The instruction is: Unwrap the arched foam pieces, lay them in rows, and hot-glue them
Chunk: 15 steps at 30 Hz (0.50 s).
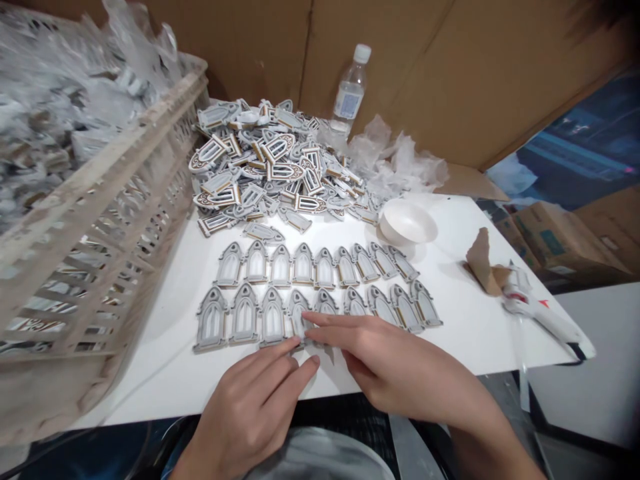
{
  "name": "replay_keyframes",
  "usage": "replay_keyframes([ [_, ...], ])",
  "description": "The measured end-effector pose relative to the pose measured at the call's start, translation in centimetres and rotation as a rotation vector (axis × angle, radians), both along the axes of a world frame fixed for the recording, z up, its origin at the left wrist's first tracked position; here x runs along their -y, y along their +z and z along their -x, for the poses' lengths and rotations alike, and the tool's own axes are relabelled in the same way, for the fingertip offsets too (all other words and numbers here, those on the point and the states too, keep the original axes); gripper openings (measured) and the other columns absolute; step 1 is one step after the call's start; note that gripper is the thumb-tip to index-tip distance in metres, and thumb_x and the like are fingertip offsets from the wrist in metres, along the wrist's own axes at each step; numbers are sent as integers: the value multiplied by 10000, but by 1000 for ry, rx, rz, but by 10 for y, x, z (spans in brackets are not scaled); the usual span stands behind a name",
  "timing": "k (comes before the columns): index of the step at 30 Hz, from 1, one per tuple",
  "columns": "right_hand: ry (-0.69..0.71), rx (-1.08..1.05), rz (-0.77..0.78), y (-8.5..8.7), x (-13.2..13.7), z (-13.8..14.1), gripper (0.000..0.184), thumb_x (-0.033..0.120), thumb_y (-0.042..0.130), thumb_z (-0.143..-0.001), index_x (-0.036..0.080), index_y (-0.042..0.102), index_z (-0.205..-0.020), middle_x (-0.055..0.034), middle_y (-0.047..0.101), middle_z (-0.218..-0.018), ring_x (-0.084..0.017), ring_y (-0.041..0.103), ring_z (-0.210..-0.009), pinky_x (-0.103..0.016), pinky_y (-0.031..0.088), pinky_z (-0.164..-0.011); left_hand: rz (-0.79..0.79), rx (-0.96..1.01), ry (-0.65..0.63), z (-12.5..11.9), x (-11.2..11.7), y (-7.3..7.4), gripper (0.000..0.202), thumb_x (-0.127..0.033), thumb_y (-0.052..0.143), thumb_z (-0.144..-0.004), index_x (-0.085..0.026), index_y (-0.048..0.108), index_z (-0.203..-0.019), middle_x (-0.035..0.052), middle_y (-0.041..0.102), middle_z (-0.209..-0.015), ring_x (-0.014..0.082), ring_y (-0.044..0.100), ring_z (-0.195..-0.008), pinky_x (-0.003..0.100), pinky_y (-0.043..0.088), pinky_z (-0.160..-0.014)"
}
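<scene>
Left hand [253, 400] and right hand [373, 353] meet at an arched window piece [297, 307], grips unclear; gentle nudges should align it.

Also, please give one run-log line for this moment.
left hand: at arched piece, lower edge; right hand: at same piece; pile: behind rows; white tool: at right

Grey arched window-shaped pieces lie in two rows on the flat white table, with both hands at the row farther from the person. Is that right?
The row is wrong: the head view shows the left hand and right hand at the nearer row of grey arched window-shaped pieces. The pieces do lie in two rows on the flat white table.
</scene>
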State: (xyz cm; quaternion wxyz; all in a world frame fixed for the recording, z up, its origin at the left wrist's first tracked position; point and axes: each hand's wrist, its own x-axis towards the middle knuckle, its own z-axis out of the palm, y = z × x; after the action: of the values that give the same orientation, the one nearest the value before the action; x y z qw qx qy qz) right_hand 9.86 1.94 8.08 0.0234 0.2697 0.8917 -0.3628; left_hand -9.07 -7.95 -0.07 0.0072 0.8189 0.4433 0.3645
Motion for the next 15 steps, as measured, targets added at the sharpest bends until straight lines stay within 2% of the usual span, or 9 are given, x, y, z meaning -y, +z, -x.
replay_keyframes([
  [3,11,2,35,1,1,2,512,61,412,-848,189,571,-1318,-102,560,-1374,-189,526,-1267,-314,436,-1023,-11,-5,6,0,0,1,326,-8,516,-823,-104,647,-1105,84,717,-913,224,642,-1099,309,553,-893],
  [6,7,4,44,0,1,3,480,80,419,-869,184,578,-1309,-120,553,-1377,-202,548,-1244,-324,448,-1003,-12,-1,7,0,0,2,323,-5,517,-822,-108,650,-1099,83,719,-925,223,642,-1094,308,552,-888],
  [11,12,-38,40,0,0,1,493,42,432,-850,192,586,-1294,-106,572,-1361,-197,540,-1251,-312,445,-1006,-8,11,2,0,0,1,327,7,534,-814,-96,645,-1104,85,714,-931,228,634,-1103,318,547,-891],
  [15,-116,-195,9,5,-6,2,472,2,427,-852,224,599,-1231,-63,566,-1355,-168,506,-1263,-295,417,-1029,13,24,-14,0,0,1,338,13,532,-815,-97,640,-1116,82,705,-900,234,613,-1132,333,533,-918],
])
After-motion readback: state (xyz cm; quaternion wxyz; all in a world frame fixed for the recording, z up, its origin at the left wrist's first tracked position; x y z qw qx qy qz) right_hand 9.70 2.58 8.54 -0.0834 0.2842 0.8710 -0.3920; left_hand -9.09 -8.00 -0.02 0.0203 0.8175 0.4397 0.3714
